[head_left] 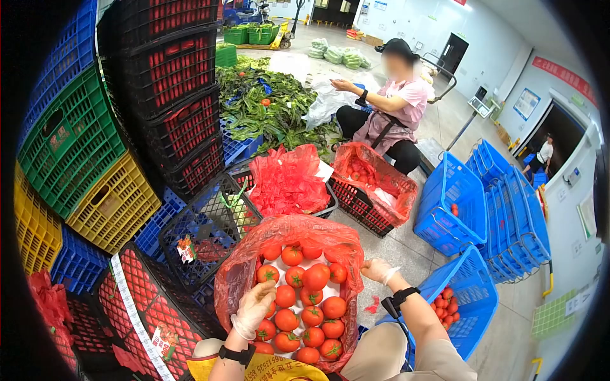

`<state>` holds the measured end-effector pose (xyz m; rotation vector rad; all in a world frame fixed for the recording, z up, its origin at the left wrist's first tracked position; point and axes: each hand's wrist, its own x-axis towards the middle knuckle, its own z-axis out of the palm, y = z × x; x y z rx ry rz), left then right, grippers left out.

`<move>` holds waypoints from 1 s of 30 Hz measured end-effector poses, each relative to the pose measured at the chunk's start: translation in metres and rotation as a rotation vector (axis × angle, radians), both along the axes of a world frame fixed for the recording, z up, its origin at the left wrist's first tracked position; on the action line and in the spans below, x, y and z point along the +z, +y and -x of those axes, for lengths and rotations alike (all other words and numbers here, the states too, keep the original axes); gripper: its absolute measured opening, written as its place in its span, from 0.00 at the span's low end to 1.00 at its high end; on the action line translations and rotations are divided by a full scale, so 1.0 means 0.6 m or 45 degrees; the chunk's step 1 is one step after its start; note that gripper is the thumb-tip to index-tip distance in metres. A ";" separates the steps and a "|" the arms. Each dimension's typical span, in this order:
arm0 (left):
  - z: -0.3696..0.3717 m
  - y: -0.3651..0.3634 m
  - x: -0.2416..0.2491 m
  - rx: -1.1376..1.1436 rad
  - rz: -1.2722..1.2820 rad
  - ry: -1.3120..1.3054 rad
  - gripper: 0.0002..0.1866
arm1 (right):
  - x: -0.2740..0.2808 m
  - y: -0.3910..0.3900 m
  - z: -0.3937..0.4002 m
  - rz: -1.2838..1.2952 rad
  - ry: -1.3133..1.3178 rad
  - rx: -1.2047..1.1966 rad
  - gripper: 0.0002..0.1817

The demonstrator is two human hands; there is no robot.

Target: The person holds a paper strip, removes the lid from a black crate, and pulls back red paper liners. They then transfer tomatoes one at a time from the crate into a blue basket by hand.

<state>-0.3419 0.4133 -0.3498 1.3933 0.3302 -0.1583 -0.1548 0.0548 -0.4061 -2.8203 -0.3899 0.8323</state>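
Note:
In front of me a red plastic bag (232,279) lines a container full of red tomatoes (311,315), with white padding showing between them. My left hand (256,306), in a thin clear glove, is over the left side of the tomatoes. Its fingers are loosely bent, and I make out nothing held in them. At the bag's right edge is my right hand (379,270), also gloved, its fingers closed on the red plastic. Each wrist wears a black band. To the right, a blue crate (467,289) holds more tomatoes (446,306).
Stacked crates (73,136) rise on the left. A red-lined crate (375,181) stands ahead, beside a heap of red bags (289,181). A seated person (397,108) works near piled green leaves (273,105). Nested blue crates (518,216) stand at right.

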 end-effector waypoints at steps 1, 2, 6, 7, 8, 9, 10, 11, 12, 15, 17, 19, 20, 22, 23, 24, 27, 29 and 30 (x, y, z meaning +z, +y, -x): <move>0.000 -0.001 0.001 0.000 0.001 0.008 0.18 | 0.001 0.001 0.001 -0.001 0.001 -0.001 0.19; 0.000 -0.001 0.001 -0.001 0.000 0.008 0.18 | 0.003 0.002 0.003 0.005 0.002 -0.011 0.19; 0.001 -0.003 -0.001 -0.008 0.002 0.006 0.18 | 0.000 -0.001 0.005 -0.002 0.009 -0.024 0.19; 0.002 -0.003 0.000 -0.009 0.021 -0.003 0.18 | -0.005 -0.003 0.005 -0.003 0.009 -0.025 0.19; 0.002 -0.003 -0.002 -0.010 0.020 -0.003 0.18 | -0.014 -0.007 0.003 -0.004 -0.001 -0.013 0.18; 0.002 -0.004 -0.004 -0.007 0.021 0.000 0.18 | -0.014 -0.006 0.004 -0.005 -0.012 -0.001 0.18; 0.001 -0.005 -0.005 -0.003 0.023 0.002 0.18 | -0.014 -0.007 0.004 -0.006 -0.012 -0.002 0.18; 0.001 -0.005 -0.005 -0.004 0.022 0.001 0.18 | -0.013 -0.007 0.004 0.000 -0.006 0.004 0.18; 0.001 -0.005 -0.005 -0.004 0.010 0.003 0.18 | -0.012 -0.006 0.004 0.006 0.001 0.011 0.18; 0.001 -0.007 -0.003 -0.006 -0.010 0.017 0.18 | -0.015 -0.007 0.004 0.010 -0.012 0.011 0.18; 0.001 -0.007 -0.004 -0.008 -0.018 0.030 0.18 | -0.015 -0.008 0.006 -0.001 -0.009 0.005 0.18; 0.001 -0.007 -0.007 -0.015 -0.034 0.021 0.18 | -0.012 -0.007 0.007 -0.012 -0.005 -0.001 0.18; 0.001 -0.008 -0.004 -0.016 -0.035 0.021 0.18 | -0.011 -0.005 0.007 -0.006 0.007 -0.014 0.18; 0.001 -0.010 0.004 -0.016 -0.037 0.024 0.18 | -0.009 -0.004 0.008 -0.002 0.020 -0.029 0.18; 0.001 -0.010 0.005 -0.017 -0.038 0.024 0.18 | -0.008 -0.003 0.008 0.005 0.025 -0.032 0.18; 0.001 -0.011 0.006 -0.018 -0.029 0.027 0.18 | -0.008 -0.003 0.008 0.011 0.030 -0.035 0.18; 0.001 -0.011 -0.005 -0.015 -0.038 0.008 0.18 | -0.007 -0.003 0.011 0.008 0.041 -0.038 0.18; 0.002 -0.011 -0.009 -0.011 -0.056 -0.013 0.18 | -0.006 -0.003 0.012 0.011 0.041 -0.032 0.18; 0.002 -0.012 -0.003 -0.016 -0.035 0.009 0.18 | -0.005 -0.003 0.013 0.014 0.041 -0.024 0.18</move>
